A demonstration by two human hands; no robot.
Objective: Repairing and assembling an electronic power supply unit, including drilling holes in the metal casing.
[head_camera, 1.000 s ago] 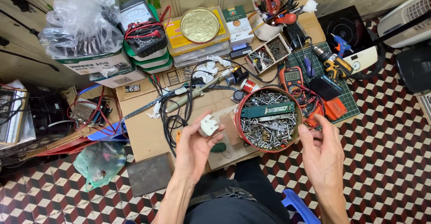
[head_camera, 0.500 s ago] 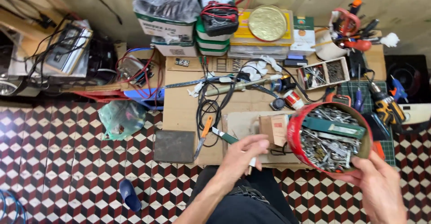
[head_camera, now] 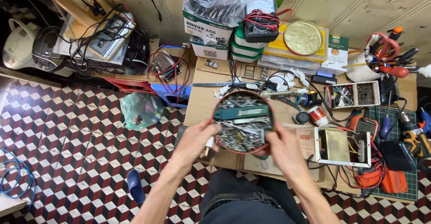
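I hold a round red tin (head_camera: 223, 137) full of screws and metal bits, with a green flat tool lying across it, above the front of a low cardboard-covered work surface (head_camera: 200, 99). My left hand (head_camera: 194, 139) grips the tin's left rim and also keeps a small white plug-like part (head_camera: 209, 143) between its fingers. My right hand (head_camera: 283, 150) holds the tin's lower right rim. My dark-trousered lap is just below.
A metal transformer box (head_camera: 337, 146) sits to the right, with a multimeter (head_camera: 367, 126), drill (head_camera: 414, 136) and green cutting mat. Stacked boxes, a gold round lid (head_camera: 303, 37) and a tool cup (head_camera: 359, 69) line the back. A green bag (head_camera: 142, 109) lies on the chequered floor.
The red tin has moved from the right side of the surface to the middle, now held in both hands. My view has swung further left.
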